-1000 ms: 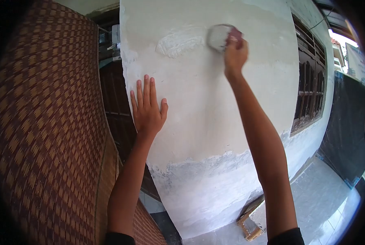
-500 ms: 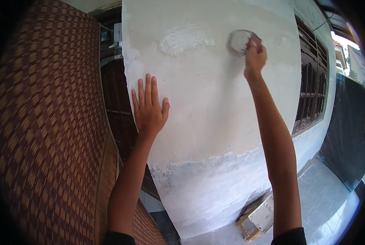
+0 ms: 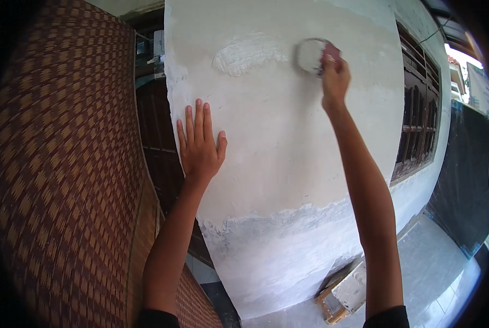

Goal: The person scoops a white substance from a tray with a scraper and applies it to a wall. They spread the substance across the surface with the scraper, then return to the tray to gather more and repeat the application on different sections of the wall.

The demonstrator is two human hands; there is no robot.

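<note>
My left hand (image 3: pixel 201 156) lies flat against the pale wall (image 3: pixel 255 147), fingers stretched out and pointing up, near the wall's left edge. Higher up on the right, my right hand (image 3: pixel 336 82) is closed around the reddish-brown grip of a round, whitish tool (image 3: pixel 312 56) with a dark rim. Motion blurs the tool, and its round part overlaps the wall's surface. Left of it is a rough white patch of filler (image 3: pixel 247 53) with streaks across it.
A woven brown mat (image 3: pixel 69 153) stands along the left. Wooden window shutters (image 3: pixel 419 109) are set in the wall at right. Below, a small wooden stool (image 3: pixel 345 292) with a whitish top stands on the tiled floor (image 3: pixel 433 262). A dark panel (image 3: pixel 463 175) leans at far right.
My right hand has moved a little to the left with the round tool, closer to the white patch. My left hand has stayed in place.
</note>
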